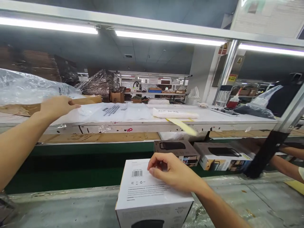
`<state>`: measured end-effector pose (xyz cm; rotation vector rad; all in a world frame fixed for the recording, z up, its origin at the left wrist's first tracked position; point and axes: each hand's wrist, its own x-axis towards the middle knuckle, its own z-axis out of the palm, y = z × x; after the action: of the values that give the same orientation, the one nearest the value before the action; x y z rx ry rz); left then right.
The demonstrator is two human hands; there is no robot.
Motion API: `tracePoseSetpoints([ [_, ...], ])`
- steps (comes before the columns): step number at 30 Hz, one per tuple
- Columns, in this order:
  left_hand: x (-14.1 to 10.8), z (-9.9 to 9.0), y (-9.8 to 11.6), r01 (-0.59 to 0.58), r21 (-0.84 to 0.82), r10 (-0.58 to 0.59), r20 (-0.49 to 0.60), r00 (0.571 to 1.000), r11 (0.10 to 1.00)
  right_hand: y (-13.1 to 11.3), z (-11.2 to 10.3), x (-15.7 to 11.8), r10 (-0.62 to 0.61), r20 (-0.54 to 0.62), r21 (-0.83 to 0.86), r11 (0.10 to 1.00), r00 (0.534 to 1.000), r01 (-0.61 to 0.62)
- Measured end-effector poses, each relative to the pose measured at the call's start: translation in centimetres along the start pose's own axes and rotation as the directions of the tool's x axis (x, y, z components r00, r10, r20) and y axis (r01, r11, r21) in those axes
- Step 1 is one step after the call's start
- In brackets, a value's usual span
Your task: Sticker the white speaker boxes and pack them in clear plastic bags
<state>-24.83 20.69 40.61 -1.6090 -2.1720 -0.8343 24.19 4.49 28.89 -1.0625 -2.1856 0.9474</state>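
Note:
My left hand (58, 107) reaches over the shelf at the left, its fingers bent and the thumb pointing right. It is at the left end of a flat, translucent plastic bag (114, 110) with printed warning text; whether a fold of it is pinched is hidden. Below, a white printed carton (135, 196) stands in front of me, with a barcode and small text on its upper face. On that face rests my right hand (172, 172), fingers curled and thumb tip close to the index finger. Anything between those fingertips is too small to make out.
Behind the carton, two more printed boxes (177, 148) (220, 155) stand on a green belt (83, 171). A white wrapped strip (175, 113) and a yellow strip (182, 126) lie on the shelf. Another person's arms (287, 164) show at the right, behind a black-wrapped post (267, 155).

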Motion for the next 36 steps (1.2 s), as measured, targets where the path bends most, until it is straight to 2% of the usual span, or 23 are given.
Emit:
tracePoseSetpoints([
  [4,-1.2,-0.2,0.3,-0.015,-0.065,0.016,0.007,1.000,0.998,-0.3,0.1,0.0,-0.006,0.000,-0.042,0.999,1.000,0.006],
  [9,-2.0,-1.6,0.6,-0.022,-0.099,0.011,-0.113,0.994,0.995,-0.1,0.3,0.2,-0.016,0.009,-0.046,0.999,1.000,0.016],
  [14,-2.2,-2.0,1.5,-0.076,-0.107,0.042,-0.287,0.957,0.991,0.2,0.4,0.2,0.034,0.030,-0.089,0.995,0.999,-0.032],
  [16,-2.3,-1.9,1.8,-0.092,-0.093,0.065,-0.263,0.962,0.991,0.1,0.5,0.2,0.048,0.028,-0.111,0.993,0.998,-0.045],
  [19,-2.7,-2.3,2.3,-0.014,-0.055,0.000,-0.237,0.972,0.998,0.1,0.6,0.4,0.047,0.011,-0.120,0.992,0.999,-0.045],
  [21,-3.0,-3.1,2.8,0.008,-0.030,-0.017,-0.285,0.958,1.000,0.2,0.6,0.4,0.041,0.006,-0.128,0.991,0.999,-0.040],
  [23,-3.2,-4.2,3.6,-0.065,-0.005,0.060,-0.345,0.937,0.998,0.3,0.5,0.5,0.035,0.009,-0.146,0.989,0.999,-0.033],
  [26,-4.1,-5.2,5.1,-0.279,-0.012,0.245,-0.440,0.864,0.960,-0.3,-0.1,1.2,-0.032,-0.005,-0.146,0.989,0.999,0.031],
  [28,-5.4,-4.8,6.4,-0.452,-0.043,0.385,-0.456,0.803,0.891,-1.9,-1.0,2.7,-0.174,-0.118,-0.142,0.977,0.978,0.157],
  [29,-6.3,-4.2,7.1,-0.538,-0.058,0.460,-0.449,0.766,0.841,-3.1,-1.4,4.0,-0.283,-0.207,-0.178,0.952,0.937,0.248],
  [30,-7.4,-3.5,7.8,-0.618,-0.070,0.534,-0.436,0.725,0.783,-4.4,-1.9,5.6,-0.404,-0.290,-0.253,0.906,0.867,0.338],
  [31,-8.6,-2.7,8.5,-0.688,-0.081,0.598,-0.426,0.678,0.721,-5.8,-2.3,7.5,-0.532,-0.343,-0.370,0.834,0.774,0.409],
  [32,-9.9,-1.9,9.1,-0.745,-0.093,0.651,-0.424,0.629,0.660,-7.1,-2.6,9.7,-0.651,-0.311,-0.507,0.730,0.693,0.458],
  [33,-11.1,-1.1,9.6,-0.791,-0.107,0.692,-0.425,0.584,0.602,-8.3,-2.8,12.0,-0.713,-0.209,-0.618,0.627,0.670,0.474],
  [34,-12.2,-0.6,9.9,-0.824,-0.128,0.721,-0.424,0.549,0.552,-9.3,-2.8,14.3,-0.713,-0.090,-0.690,0.548,0.695,0.473],
  [35,-13.1,-0.2,10.0,-0.842,-0.159,0.737,-0.418,0.531,0.516,-10.1,-2.8,16.5,-0.657,0.010,-0.733,0.508,0.754,0.453],
  [36,-13.6,-0.1,9.8,-0.840,-0.197,0.734,-0.413,0.539,0.505,-10.7,-2.7,18.3,-0.578,0.084,-0.772,0.477,0.812,0.419],
])
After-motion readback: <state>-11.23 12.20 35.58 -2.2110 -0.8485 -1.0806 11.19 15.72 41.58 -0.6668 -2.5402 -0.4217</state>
